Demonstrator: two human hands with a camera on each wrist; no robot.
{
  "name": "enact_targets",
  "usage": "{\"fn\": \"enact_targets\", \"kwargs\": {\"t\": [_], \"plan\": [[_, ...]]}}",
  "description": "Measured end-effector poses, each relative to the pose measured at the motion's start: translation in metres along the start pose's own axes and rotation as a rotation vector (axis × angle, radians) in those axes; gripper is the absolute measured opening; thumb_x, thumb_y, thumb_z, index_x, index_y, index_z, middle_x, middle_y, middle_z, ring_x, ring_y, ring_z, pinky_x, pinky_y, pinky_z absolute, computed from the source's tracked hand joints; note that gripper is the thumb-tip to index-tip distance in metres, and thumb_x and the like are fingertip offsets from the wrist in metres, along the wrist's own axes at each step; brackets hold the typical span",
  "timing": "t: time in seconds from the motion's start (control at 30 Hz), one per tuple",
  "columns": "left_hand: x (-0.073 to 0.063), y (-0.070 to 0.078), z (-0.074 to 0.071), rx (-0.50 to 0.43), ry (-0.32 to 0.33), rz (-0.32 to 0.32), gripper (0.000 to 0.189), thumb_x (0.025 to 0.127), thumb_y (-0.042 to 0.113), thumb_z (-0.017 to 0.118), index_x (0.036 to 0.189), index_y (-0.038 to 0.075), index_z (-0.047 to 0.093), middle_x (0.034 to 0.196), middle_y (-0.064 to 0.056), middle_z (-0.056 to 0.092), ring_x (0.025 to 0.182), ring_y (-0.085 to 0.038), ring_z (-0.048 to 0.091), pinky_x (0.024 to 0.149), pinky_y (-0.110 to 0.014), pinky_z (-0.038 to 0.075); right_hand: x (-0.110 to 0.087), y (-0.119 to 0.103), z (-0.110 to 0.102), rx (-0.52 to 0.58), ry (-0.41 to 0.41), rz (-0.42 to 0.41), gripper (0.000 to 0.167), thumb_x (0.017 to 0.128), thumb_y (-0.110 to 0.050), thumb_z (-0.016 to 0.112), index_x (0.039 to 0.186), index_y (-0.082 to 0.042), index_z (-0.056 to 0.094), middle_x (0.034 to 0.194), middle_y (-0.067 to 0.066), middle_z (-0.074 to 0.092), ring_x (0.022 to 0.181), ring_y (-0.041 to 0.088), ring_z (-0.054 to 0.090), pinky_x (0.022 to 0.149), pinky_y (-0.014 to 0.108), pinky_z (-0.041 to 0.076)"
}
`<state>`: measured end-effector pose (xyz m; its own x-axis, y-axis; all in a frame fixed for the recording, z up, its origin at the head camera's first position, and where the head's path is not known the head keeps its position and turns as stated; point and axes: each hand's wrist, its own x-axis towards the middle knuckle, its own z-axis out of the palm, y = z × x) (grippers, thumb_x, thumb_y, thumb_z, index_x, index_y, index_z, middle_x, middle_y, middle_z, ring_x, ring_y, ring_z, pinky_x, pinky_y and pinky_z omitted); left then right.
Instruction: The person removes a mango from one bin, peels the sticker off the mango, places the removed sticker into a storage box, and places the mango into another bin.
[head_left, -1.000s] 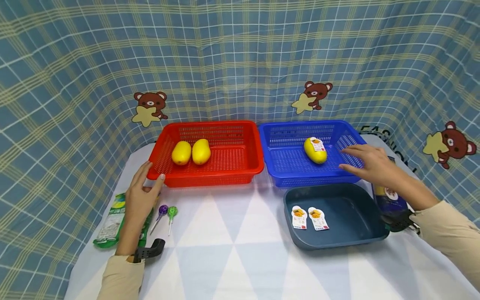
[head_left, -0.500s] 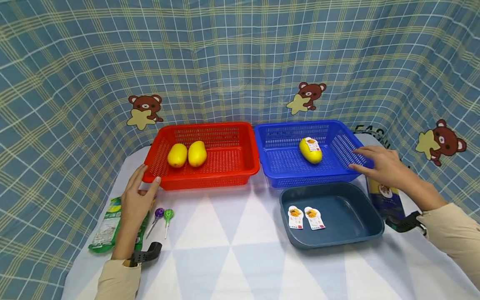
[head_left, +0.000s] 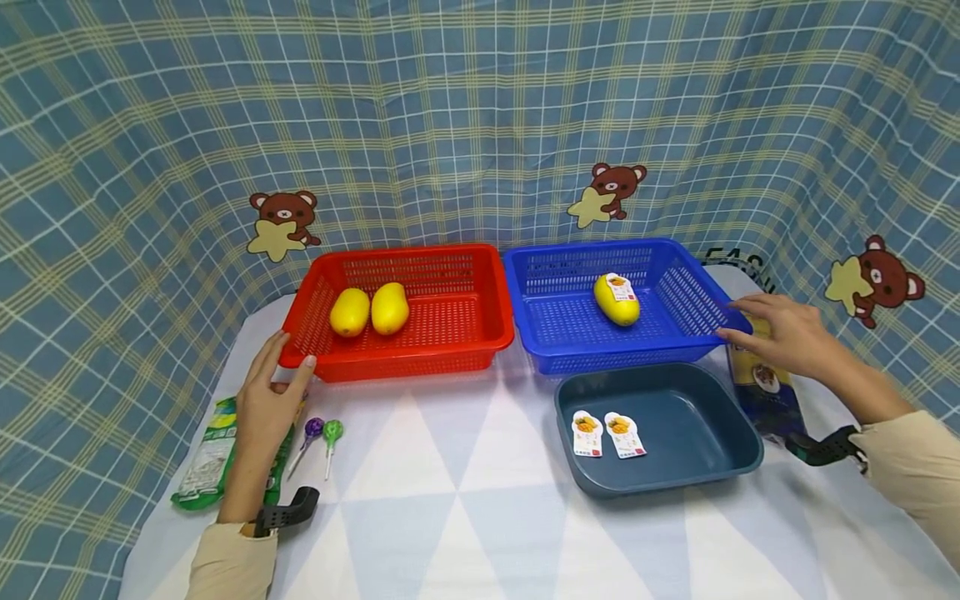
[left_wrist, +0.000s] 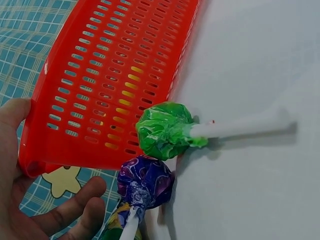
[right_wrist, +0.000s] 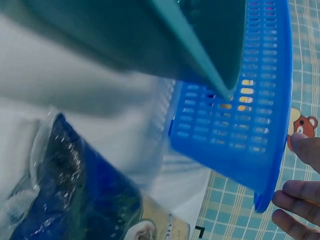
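My left hand (head_left: 266, 408) holds the near left corner of a red plastic basket (head_left: 408, 362), its thumb at the front rim and fingers round the side. Inside lie two yellow mangoes (head_left: 390, 308). At the near right corner of a blue basket (head_left: 615, 360), my right hand (head_left: 791, 333) has its thumb and fingertips right at the rim, fingers loosely bent. That basket contains one mango (head_left: 613, 308) with a mango-picture card (head_left: 620, 287) on top. Below the left hand, the left wrist view shows a green-wrapped lollipop (left_wrist: 165, 130) and a purple one (left_wrist: 145, 182).
A dark teal tub (head_left: 690, 442) stands in front of the blue basket, with two mango-picture cards (head_left: 624, 435) in it. A green snack bag (head_left: 210, 458) lies under the left forearm. A dark blue bag (head_left: 768, 392) lies between the tub and the right arm.
The right hand has moved from above the blue basket's right side out to its near right corner. My left hand stays at the red basket's corner; the whole view has shifted slightly.
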<state>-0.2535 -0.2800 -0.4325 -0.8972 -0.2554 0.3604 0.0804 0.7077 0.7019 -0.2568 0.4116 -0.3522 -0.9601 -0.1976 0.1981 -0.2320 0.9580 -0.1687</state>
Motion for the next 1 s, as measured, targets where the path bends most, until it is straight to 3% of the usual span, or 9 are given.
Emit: {"fn": "enact_targets", "kwargs": {"t": [0.23,0.5,0.7,0.77,0.83,0.93,1.0], "plan": [[-0.001,-0.001,-0.001,-0.013,-0.017,-0.034,0.067,0.098,0.05,0.059,0.157,0.032,0.033,0.16,0.01,0.032,0.081,-0.021,0.055,0.063,-0.006,0.044,-0.003,0.008,0.0,0.012,-0.031,0.042,0.064,0.095,-0.041,0.067,0.133,0.009,0.054,0.136,0.038,0.044,0.122,0.059,0.037,0.082,0.07,0.028],[-0.002,0.0,0.0,-0.016,-0.005,-0.019,0.066,0.098,0.048,0.06,0.157,0.03,0.035,0.16,0.009,0.032,0.08,-0.021,0.056,0.064,-0.005,0.044,-0.006,0.014,0.0,0.042,-0.057,0.059,0.066,0.096,-0.043,0.065,0.136,0.008,0.052,0.14,0.04,0.041,0.126,0.061,0.033,0.087,0.076,0.023],[0.0,0.001,-0.003,-0.026,-0.025,-0.012,0.067,0.097,0.045,0.062,0.156,0.026,0.037,0.16,0.002,0.034,0.09,-0.027,0.059,0.068,-0.003,0.042,-0.008,0.014,0.001,0.088,-0.098,0.091,0.069,0.098,-0.046,0.061,0.142,0.006,0.049,0.144,0.038,0.039,0.13,0.063,0.031,0.092,0.077,0.022],[0.002,0.003,-0.005,-0.031,-0.044,-0.025,0.068,0.097,0.045,0.063,0.156,0.025,0.037,0.16,0.002,0.033,0.102,-0.029,0.059,0.077,-0.013,0.05,-0.009,0.015,0.001,0.107,-0.102,0.098,0.069,0.099,-0.046,0.06,0.143,0.005,0.048,0.145,0.037,0.038,0.13,0.063,0.03,0.093,0.079,0.02],[0.003,0.004,-0.006,-0.039,-0.056,-0.035,0.068,0.097,0.045,0.063,0.156,0.025,0.036,0.161,0.002,0.032,0.116,-0.033,0.054,0.089,-0.03,0.054,-0.01,0.016,0.002,0.117,-0.104,0.101,0.069,0.099,-0.046,0.06,0.144,0.004,0.047,0.146,0.036,0.038,0.131,0.063,0.03,0.093,0.081,0.02],[0.003,0.007,-0.006,-0.023,-0.037,-0.03,0.069,0.095,0.043,0.065,0.156,0.023,0.038,0.161,0.002,0.032,0.134,-0.036,0.038,0.104,-0.058,0.039,-0.011,0.016,0.003,0.127,-0.088,0.092,0.067,0.099,-0.045,0.061,0.144,0.003,0.049,0.146,0.035,0.039,0.131,0.062,0.032,0.093,0.08,0.022],[0.003,0.01,-0.005,-0.001,0.006,-0.005,0.069,0.093,0.042,0.067,0.154,0.021,0.042,0.16,0.0,0.035,0.136,-0.038,0.031,0.106,-0.062,0.028,-0.011,0.016,0.004,0.131,-0.078,0.079,0.065,0.099,-0.043,0.061,0.143,0.003,0.05,0.146,0.034,0.041,0.13,0.062,0.033,0.092,0.079,0.025]]}}
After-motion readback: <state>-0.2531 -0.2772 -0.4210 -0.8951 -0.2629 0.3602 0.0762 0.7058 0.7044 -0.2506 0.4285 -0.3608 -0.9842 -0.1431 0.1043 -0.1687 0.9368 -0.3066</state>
